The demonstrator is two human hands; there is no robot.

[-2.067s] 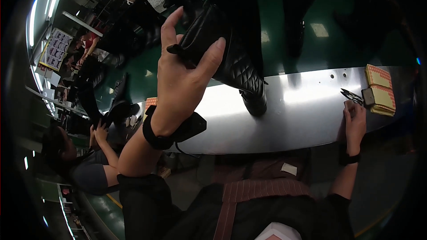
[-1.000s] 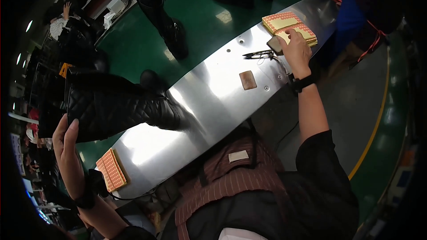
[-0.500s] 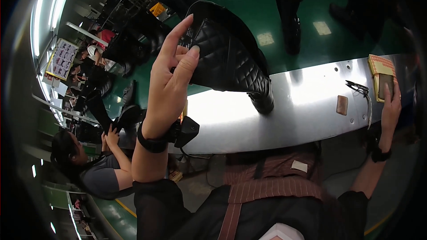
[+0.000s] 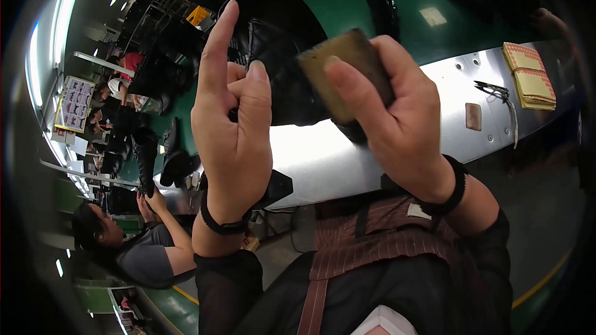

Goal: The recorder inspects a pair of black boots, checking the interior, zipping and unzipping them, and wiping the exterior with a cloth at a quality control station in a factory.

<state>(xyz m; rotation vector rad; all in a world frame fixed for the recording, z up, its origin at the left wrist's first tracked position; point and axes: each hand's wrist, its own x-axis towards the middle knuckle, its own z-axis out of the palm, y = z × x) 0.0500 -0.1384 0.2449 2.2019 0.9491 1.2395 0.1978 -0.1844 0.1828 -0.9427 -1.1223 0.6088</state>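
A black quilted leather boot [image 4: 282, 87] stands tilted in front of me, its wide shaft toward the upper left. My left hand [image 4: 234, 130] is closed on the shaft's edge with thumb and curled fingers, while its index finger points up. To the right, my right hand [image 4: 406, 118] grips a flat brown rectangular block [image 4: 332, 56] between thumb and fingers. The block is held in front of the boot and covers part of its lower end. Whether block and leather touch, I cannot tell.
On the metal table edge [image 4: 335, 167] lie a small brown pad [image 4: 473, 116], black thread snips [image 4: 493, 89] and a cream-and-orange patterned stack [image 4: 529, 77]. More black boots [image 4: 379, 0] stand on the green surface [image 4: 428, 37]. At left, a co-worker [image 4: 139, 242] handles another boot.
My right hand has taken the brown block off the patterned stack and brought it left to the boot. The boot and my left hand have shifted slightly left.
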